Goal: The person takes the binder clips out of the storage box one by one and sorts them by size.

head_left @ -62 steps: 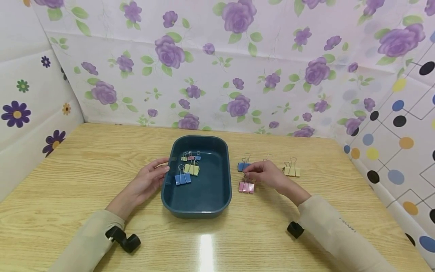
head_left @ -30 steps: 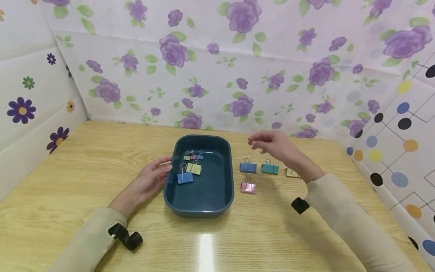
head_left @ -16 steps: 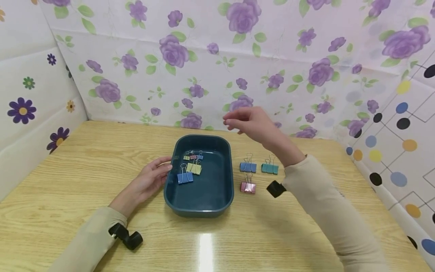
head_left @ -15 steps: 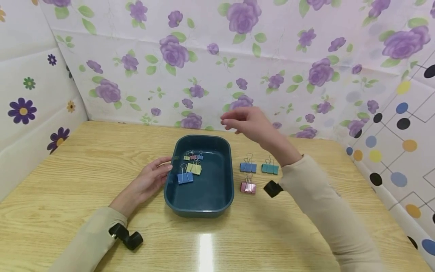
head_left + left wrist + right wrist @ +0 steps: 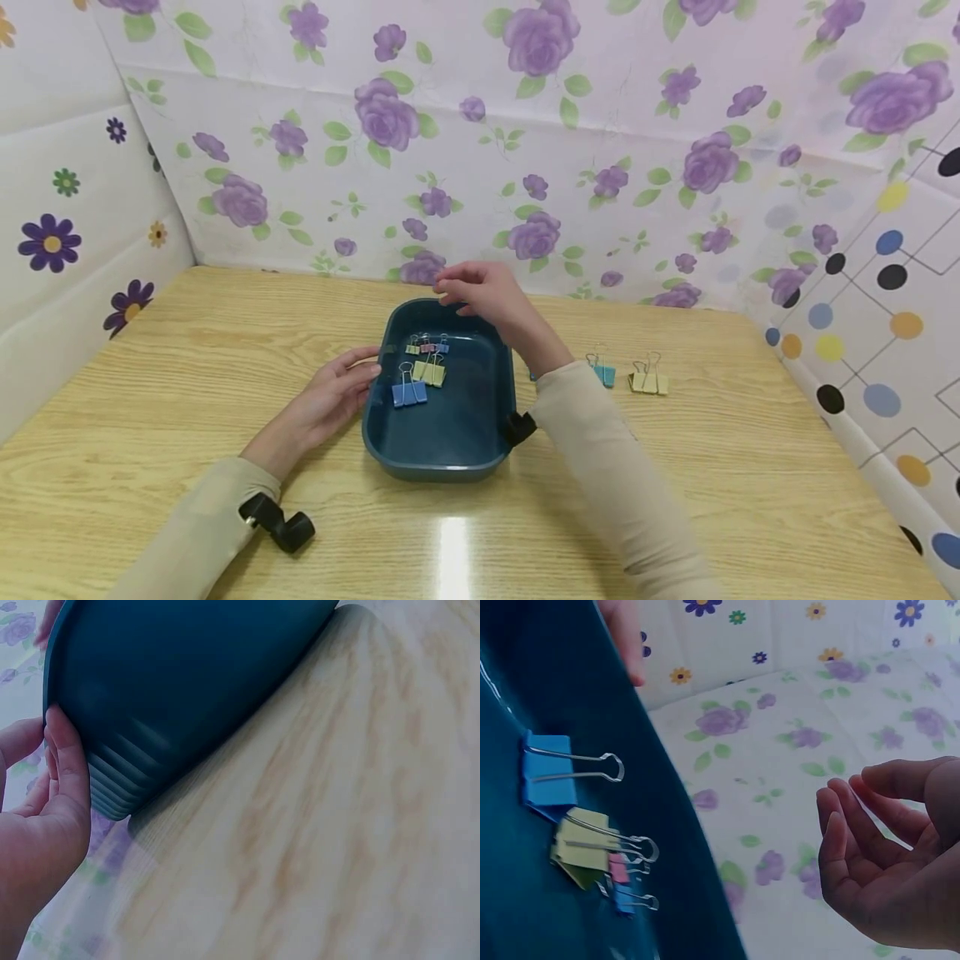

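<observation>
My left hand holds the dark teal tray by its left side. In the left wrist view, the thumb lies at the rim and fingers are against the outer wall. Above the tray's far end hovers my right hand, fingers loosely curled, with nothing visible in them in the right wrist view. Inside the tray stand a large blue binder clip, a yellow binder clip and a row of small binder clips in yellow, pink and blue.
Right of the tray, on the wooden table, are a turquoise binder clip and a yellow binder clip. A blue clip is mostly covered by the right arm. Patterned cloth closes off the back and sides.
My right hand has left the pink binder clip, risen and swung left over the tray. Its arm now covers the pink clip, while the right-hand yellow clip shows again. The left hand stays put.
</observation>
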{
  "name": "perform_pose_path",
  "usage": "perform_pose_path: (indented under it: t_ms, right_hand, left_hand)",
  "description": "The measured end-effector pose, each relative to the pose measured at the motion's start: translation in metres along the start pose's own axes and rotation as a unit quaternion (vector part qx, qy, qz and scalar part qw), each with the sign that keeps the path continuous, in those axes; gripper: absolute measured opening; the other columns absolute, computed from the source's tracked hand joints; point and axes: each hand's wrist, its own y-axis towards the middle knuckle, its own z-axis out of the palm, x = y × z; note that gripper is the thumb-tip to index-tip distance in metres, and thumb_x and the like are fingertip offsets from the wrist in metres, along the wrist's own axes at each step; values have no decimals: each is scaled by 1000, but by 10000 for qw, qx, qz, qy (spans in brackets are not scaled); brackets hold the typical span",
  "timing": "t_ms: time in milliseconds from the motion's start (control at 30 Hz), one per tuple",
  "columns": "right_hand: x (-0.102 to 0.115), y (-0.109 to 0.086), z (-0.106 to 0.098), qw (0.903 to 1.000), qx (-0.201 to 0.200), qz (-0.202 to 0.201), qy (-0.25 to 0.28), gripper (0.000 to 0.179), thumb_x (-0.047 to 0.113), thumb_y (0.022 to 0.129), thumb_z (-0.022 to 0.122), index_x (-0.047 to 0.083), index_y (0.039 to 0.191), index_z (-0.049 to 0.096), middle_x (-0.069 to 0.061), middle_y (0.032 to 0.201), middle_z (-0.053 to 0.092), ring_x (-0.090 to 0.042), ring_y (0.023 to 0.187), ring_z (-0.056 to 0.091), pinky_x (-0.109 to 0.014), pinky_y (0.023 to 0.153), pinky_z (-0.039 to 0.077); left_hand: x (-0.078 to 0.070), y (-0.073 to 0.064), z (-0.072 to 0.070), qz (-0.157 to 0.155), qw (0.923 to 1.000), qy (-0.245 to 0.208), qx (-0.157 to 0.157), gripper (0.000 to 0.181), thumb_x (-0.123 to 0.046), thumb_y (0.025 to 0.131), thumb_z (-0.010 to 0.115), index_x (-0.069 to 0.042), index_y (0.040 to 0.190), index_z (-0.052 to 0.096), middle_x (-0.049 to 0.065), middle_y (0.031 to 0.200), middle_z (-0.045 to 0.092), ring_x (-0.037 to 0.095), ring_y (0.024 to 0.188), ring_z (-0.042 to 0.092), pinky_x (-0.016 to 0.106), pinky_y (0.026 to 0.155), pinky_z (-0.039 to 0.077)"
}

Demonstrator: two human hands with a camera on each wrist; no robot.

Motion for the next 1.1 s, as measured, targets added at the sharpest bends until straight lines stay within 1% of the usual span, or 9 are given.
perform_pose_path:
  t_ms: [233, 433, 500, 633, 700, 767, 867, 967, 1100]
  right_hand:
    - [-15, 11, 23, 9991, 141, 326, 226, 26, 15, 96, 63, -1, 115, 66, -12, 109, 68, -22, 98, 66, -32, 84, 54]
    - [-27, 15, 30, 9982, 371, 440, 184, 23, 11, 96, 61, -4, 114, 65, -13, 103, 70, -21, 94, 68, -33, 86, 52]
    - [-32, 16, 31, 9973, 498, 519, 165, 23, 10, 97, 60, -4, 115, 65, -13, 105, 70, -23, 97, 67, -35, 88, 52]
    - [-41, 20, 35, 9947, 774, 641, 214, 27, 10, 96, 61, -6, 118, 63, -18, 111, 67, -34, 105, 64, -42, 91, 50]
    - [-44, 21, 37, 9943, 847, 624, 189, 26, 8, 96, 61, -6, 117, 63, -19, 111, 67, -35, 105, 63, -44, 90, 50]
    - [-46, 22, 38, 9943, 904, 561, 38, 24, 7, 94, 63, -6, 115, 65, -19, 107, 68, -35, 102, 65, -43, 87, 52]
    - [-48, 21, 41, 9933, 1027, 479, -229, 22, 7, 93, 65, -4, 112, 67, -16, 100, 70, -30, 97, 67, -38, 83, 54]
    - [-48, 20, 43, 9902, 1198, 428, -578, 21, 8, 92, 67, -2, 110, 70, -12, 96, 71, -26, 93, 68, -33, 79, 55]
    - [-49, 18, 44, 9868, 1259, 447, -914, 18, 7, 90, 69, 0, 105, 72, -7, 93, 72, -22, 87, 69, -29, 75, 55]
  left_hand:
    - [-2, -1, 0, -30, 10000, 39, -34, 49, -6, 100, 50, 8, 141, 27, 3, 109, 64, 11, 97, 61, 23, 83, 50]
    - [-1, -1, 0, -11, 10000, 22, 12, 49, -6, 101, 50, 9, 141, 26, 3, 110, 64, 11, 99, 60, 23, 84, 49]
    - [-1, -1, 0, -11, 10000, 26, 14, 48, -6, 101, 49, 8, 140, 27, 3, 109, 64, 11, 99, 60, 23, 84, 49]
    - [-1, -1, 1, -8, 10000, 45, 24, 48, -6, 101, 50, 8, 141, 26, 3, 109, 64, 11, 100, 60, 23, 84, 49]
    - [-1, -1, 0, -9, 10000, 45, 48, 49, -7, 101, 49, 8, 141, 25, 2, 109, 64, 11, 100, 60, 23, 85, 49]
    - [-1, -1, 1, -4, 10000, 21, 52, 49, -6, 101, 49, 8, 141, 25, 2, 109, 65, 11, 100, 60, 23, 85, 49]
    - [-1, -2, 1, 27, 10000, -2, 62, 47, -6, 101, 48, 9, 140, 26, 2, 107, 65, 11, 99, 61, 23, 84, 49]
    - [-1, -2, 1, 61, 9999, -49, 100, 44, -5, 101, 48, 8, 138, 28, 2, 106, 66, 11, 97, 61, 23, 83, 49]
    - [-1, -1, 2, 47, 9998, -102, 153, 42, -5, 101, 49, 7, 137, 31, 2, 106, 66, 11, 97, 61, 23, 83, 49]
